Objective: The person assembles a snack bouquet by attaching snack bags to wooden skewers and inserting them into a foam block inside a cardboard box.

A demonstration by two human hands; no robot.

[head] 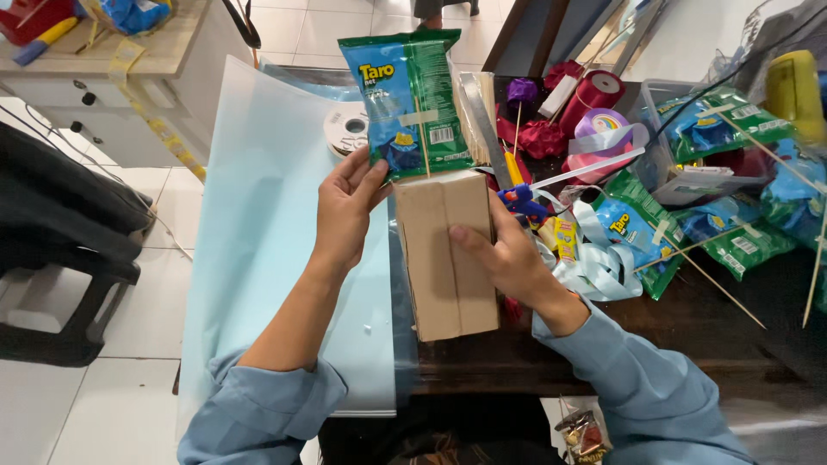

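Dark desk [689,336], cluttered: left hand [345,211] pinches the snack packet [409,99] upright against the cardboard box [448,258]; right hand [508,254] presses flat, steadying the box.

Left of my left hand [345,211]: open pale blue sheet [258,215]. Right of my right hand [504,254]: crowded with ribbon spools [594,95], skewered snack bags [715,129].

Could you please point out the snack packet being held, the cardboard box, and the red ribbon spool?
snack packet [405,95]: head view, middle of its green-and-blue back.
cardboard box [448,258]: head view, centre of its top face.
red ribbon spool [594,95]: head view, its red side.
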